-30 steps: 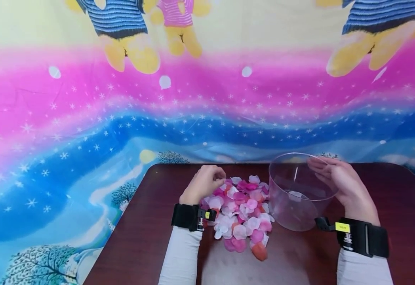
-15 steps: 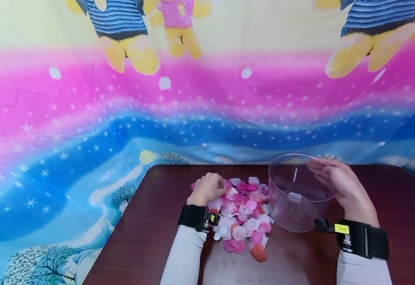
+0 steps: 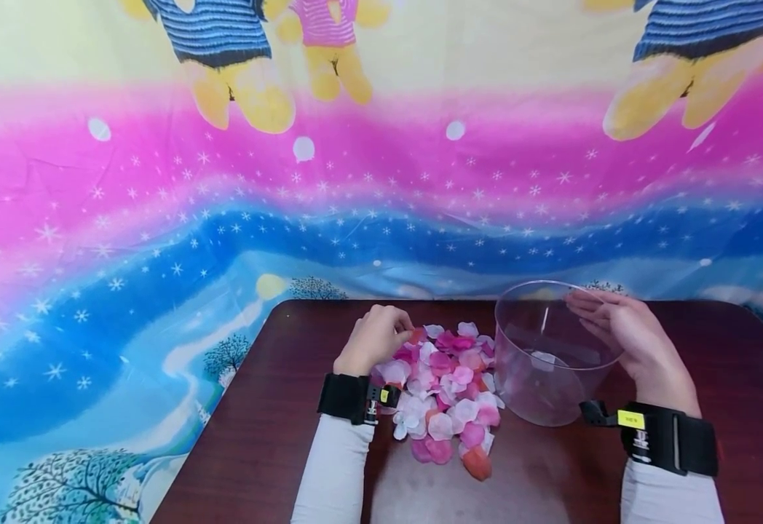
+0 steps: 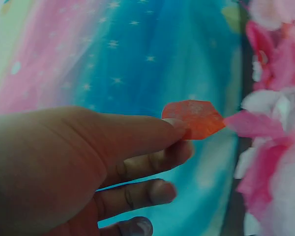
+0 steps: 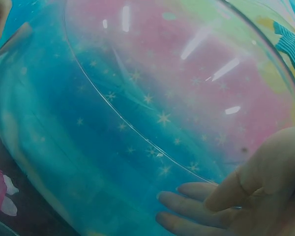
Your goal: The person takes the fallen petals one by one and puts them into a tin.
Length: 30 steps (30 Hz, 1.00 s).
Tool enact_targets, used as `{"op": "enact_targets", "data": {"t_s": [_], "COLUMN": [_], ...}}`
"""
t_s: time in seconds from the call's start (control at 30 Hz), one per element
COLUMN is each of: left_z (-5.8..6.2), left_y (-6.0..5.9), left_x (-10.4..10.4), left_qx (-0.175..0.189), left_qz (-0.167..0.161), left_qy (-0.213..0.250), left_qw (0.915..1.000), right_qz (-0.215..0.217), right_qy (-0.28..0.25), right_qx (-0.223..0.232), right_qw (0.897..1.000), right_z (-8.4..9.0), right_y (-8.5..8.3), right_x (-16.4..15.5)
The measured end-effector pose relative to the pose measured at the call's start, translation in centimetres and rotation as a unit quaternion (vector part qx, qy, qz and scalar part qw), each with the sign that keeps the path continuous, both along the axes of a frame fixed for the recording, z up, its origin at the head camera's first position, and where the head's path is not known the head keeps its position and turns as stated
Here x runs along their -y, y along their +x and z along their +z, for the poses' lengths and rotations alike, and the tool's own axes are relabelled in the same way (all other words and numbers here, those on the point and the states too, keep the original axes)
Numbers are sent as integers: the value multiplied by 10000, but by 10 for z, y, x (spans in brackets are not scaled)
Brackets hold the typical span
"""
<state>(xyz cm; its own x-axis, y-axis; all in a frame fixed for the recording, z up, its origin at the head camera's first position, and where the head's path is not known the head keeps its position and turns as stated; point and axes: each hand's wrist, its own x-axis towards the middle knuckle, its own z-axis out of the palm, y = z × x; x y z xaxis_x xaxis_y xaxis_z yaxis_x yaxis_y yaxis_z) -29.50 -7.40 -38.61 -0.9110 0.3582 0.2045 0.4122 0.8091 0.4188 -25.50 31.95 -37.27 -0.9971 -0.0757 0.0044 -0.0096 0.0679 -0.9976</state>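
Note:
In the left wrist view, an orange-red artificial petal (image 4: 201, 120) is pinched between thumb and index finger of my left hand (image 3: 373, 338); the other fingers are loosely bent. That hand is at the left far edge of a pile of pink, white and red petals (image 3: 443, 382) and hides part of it. Right of the pile stands a clear round plastic tub (image 3: 539, 397), upright, with no petals visible inside. My right hand (image 3: 640, 342) rests against the tub's right side, its fingers extended rather than curled around the wall.
Everything stands on a dark reddish-brown table (image 3: 244, 444). Behind its far edge hangs a colourful printed cloth (image 3: 381, 182) with snowflakes and bears. One red petal (image 3: 476, 462) lies at the near tip of the pile.
My left hand dipped rightward and nearer over the pile half a second ago. It has since risen back left, with the orange-red petal showing at its fingertips. Right hand and tub stay put.

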Motion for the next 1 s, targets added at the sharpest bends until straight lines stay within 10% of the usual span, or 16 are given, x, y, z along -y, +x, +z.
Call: {"op": "enact_targets", "data": {"t_s": [0.37, 0.63, 0.8, 1.0], "left_z": [28, 50, 45, 33], "left_y": [19, 44, 51, 52], "left_x": [-8, -54, -81, -102], "left_qx": [-791, -2405, -3221, -3306], "left_qz": [-407, -1018, -1182, -1271], "left_qy": [676, 1318, 1233, 609], "left_qw": [9937, 9563, 9312, 9332], "right_qz": [-19, -57, -101, -152], "right_qy": [227, 418, 642, 891], "right_qx": [-3, 46, 88, 111], "right_qw": [9997, 9991, 9978, 9958], "right_z": [-4, 2, 2, 2], "right_y": [4, 4, 2, -1], "right_x": [-3, -5, -1, 4]}}
